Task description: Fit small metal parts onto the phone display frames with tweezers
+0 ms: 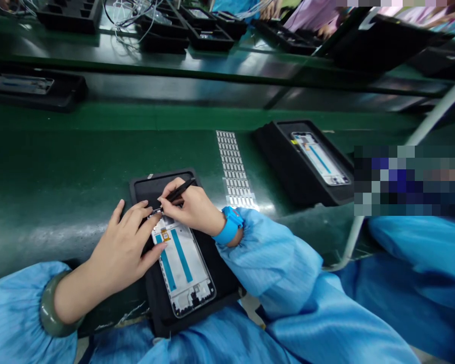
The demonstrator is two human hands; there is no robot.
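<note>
A silver phone frame [191, 275] with two blue adhesive strips lies face up in a black foam tray [157, 303] at the table's near edge. My right hand [191, 207] pinches a slim black tool that looks like tweezers [182, 188], its thin tip down at the upper end of the frame. Spread over the frame's upper left edge, my left hand [127, 245] touches it with its fingertips. A small orange-gold flex connector [166, 234] shows between the strips. Whatever lies right at the tool's tip is too small to make out.
A sheet of small stickers [233, 164] lies beyond my right wrist. Farther right stands another black tray [284, 167] holding a phone frame [320, 156]. A third tray [70, 93] is at the far left. A pale metal bar [413, 141] slants across the right side.
</note>
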